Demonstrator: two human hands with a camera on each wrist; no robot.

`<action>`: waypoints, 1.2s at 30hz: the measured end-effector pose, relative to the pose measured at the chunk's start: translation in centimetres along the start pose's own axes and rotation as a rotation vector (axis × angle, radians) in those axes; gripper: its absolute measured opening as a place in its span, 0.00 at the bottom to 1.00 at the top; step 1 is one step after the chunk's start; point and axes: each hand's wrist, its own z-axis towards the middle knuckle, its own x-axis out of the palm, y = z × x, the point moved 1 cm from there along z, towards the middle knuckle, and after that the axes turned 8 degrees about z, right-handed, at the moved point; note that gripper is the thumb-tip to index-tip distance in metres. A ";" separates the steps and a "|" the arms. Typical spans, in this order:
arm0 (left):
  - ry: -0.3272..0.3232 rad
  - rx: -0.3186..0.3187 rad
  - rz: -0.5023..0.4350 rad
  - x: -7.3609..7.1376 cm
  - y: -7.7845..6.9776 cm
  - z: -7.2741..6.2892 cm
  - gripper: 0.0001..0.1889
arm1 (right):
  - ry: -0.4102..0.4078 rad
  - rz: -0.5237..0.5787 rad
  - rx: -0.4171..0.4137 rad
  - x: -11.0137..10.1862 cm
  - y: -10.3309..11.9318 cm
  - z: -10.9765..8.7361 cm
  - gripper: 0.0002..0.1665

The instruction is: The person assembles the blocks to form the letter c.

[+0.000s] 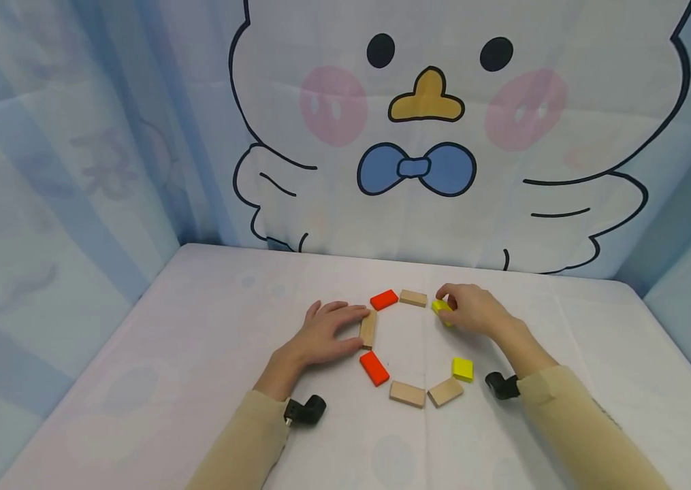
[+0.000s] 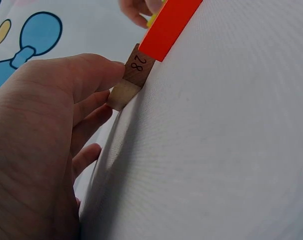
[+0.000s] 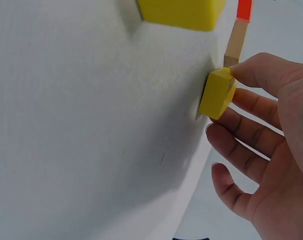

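Note:
My left hand (image 1: 323, 333) holds a plain wooden block (image 1: 368, 331) on the left side of a ring of blocks, thumb at its near end and fingertips at its far end. In the left wrist view, dark digits show on this wooden block (image 2: 136, 65). My right hand (image 1: 474, 309) pinches a yellow block (image 1: 441, 309) at the ring's far right; in the right wrist view the thumb lies on one edge of that yellow block (image 3: 217, 95), with fingertips behind it. A wooden block (image 1: 413, 297) lies just left of this hand.
A red block (image 1: 384, 299) lies at the far left of the ring and another red block (image 1: 374, 368) at the near left. Two wooden blocks (image 1: 408, 394) and a second yellow block (image 1: 462, 369) form the near side. A printed curtain (image 1: 333, 204) hangs behind the white-covered table (image 1: 229, 292).

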 end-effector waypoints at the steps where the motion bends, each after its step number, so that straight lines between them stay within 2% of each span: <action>1: -0.001 0.001 0.002 0.0 0.1 0.0 0.30 | 0.002 0.000 0.000 0.1 0.1 0.1 0.21; 36: -0.005 -0.004 0.000 0.0 0.1 -0.1 0.30 | 0.005 -0.005 0.001 0.2 0.3 0.4 0.21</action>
